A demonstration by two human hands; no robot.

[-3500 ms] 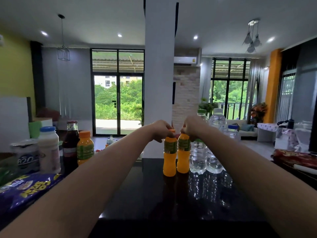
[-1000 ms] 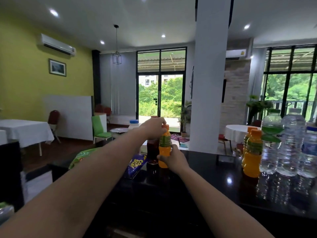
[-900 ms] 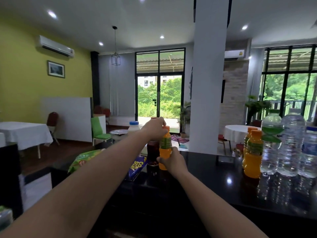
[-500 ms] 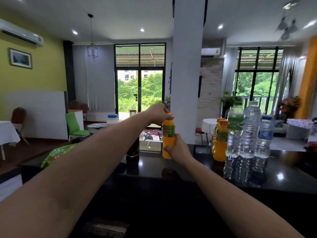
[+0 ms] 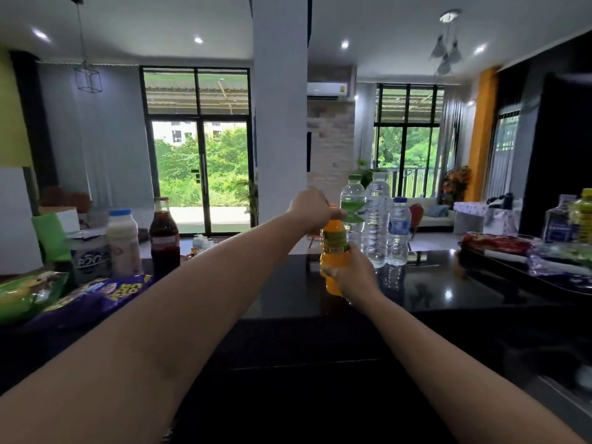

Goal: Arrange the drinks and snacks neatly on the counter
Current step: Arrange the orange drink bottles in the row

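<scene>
An orange juice bottle with a green label stands on the glossy black counter. My left hand grips its cap from above. My right hand curls round its lower body. Right behind it stand three clear water bottles. The other two orange bottles are hidden behind my hands. At the left stand a dark red drink bottle, a white milk bottle and a can, with a purple snack bag and a green snack bag lying in front.
A red snack packet and more bottles lie on the counter's right end. A white pillar rises behind the counter. Bare black counter shows between the red bottle and the orange one.
Both hands carried the orange bottle from the left group, next to the red bottle, rightward to the water bottles. My view swung right with it.
</scene>
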